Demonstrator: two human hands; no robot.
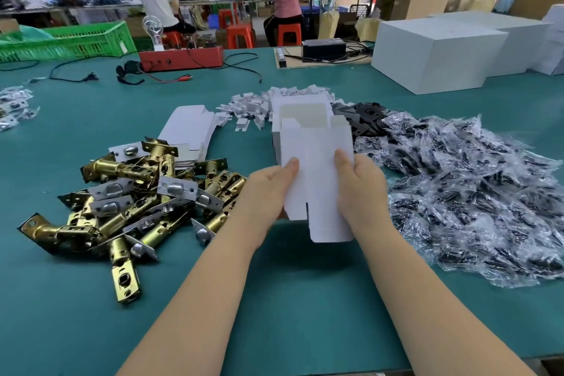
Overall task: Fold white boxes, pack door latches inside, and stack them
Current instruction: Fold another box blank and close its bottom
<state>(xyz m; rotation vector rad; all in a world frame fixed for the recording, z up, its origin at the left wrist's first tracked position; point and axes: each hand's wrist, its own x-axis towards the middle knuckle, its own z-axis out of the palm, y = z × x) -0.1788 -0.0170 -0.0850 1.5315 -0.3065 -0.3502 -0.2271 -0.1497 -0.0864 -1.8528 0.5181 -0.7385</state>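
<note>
Two hands hold one box [317, 174] above the table [274, 299], mid-fold. The left hand [268, 189] pinches its left edge, thumb on the front panel and fingers hidden behind; the right hand [360, 186] grips the right edge the same way. The box hangs half-formed, top flaps open toward the far side and a bottom tab dangling loose toward the person.

Several slips look possible from here. If the thumbs press too hard, the thin card may crease across the panel rather than along its scores, and the box would then sit crooked in a stack. The loose bottom tab could fold the wrong way or miss its slot, leaving a floor that a heavy latch would likely push through.

The latches [137, 198] lie heaped just left of the hands, interlocked, so pulling one may drag others along. The flat blanks [189, 131] sit beyond that heap. The bagged parts [473, 192] spread close on the right, and a sweeping wrist could scatter them.
</note>
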